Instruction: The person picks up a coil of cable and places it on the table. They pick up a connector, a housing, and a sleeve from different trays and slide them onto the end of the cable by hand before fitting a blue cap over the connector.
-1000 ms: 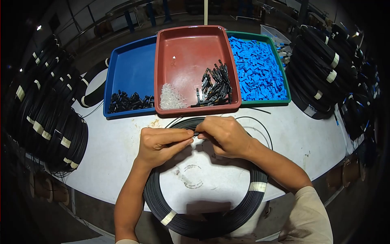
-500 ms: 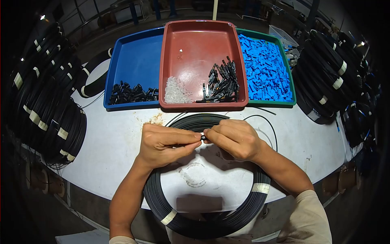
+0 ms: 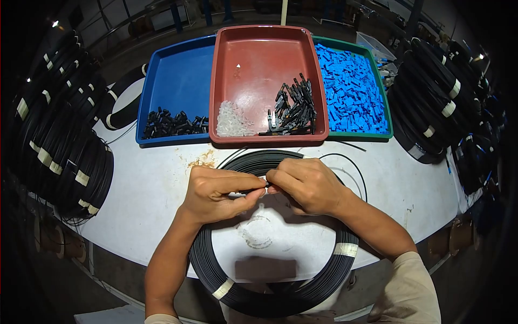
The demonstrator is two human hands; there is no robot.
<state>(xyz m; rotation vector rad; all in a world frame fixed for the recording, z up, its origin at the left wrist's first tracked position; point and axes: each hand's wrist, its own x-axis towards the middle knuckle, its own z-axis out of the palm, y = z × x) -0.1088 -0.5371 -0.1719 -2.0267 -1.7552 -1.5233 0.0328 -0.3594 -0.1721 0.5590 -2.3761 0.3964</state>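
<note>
My left hand [image 3: 218,193] and my right hand [image 3: 305,186] meet fingertip to fingertip above the far part of a black cable coil [image 3: 202,259]. Pinched between them is a small dark piece [image 3: 267,184], mostly hidden by the fingers. Both hands are closed on it. White tape bands wrap the coil, which lies at the table's near edge. From beside my right hand a loose black cable end [image 3: 360,167] curves out over the table.
Behind the coil stand a blue tray [image 3: 181,70] with black parts, a red tray [image 3: 253,59] with clear sleeves and black connectors, and a green tray [image 3: 389,127] of blue pieces. Stacked cable coils flank the white table [image 3: 145,189], left [image 3: 48,146] and right [image 3: 431,102].
The fingertips of my right hand have shifted slightly left and closed further over the small dark piece, which shows less now. The view has moved very slightly.
</note>
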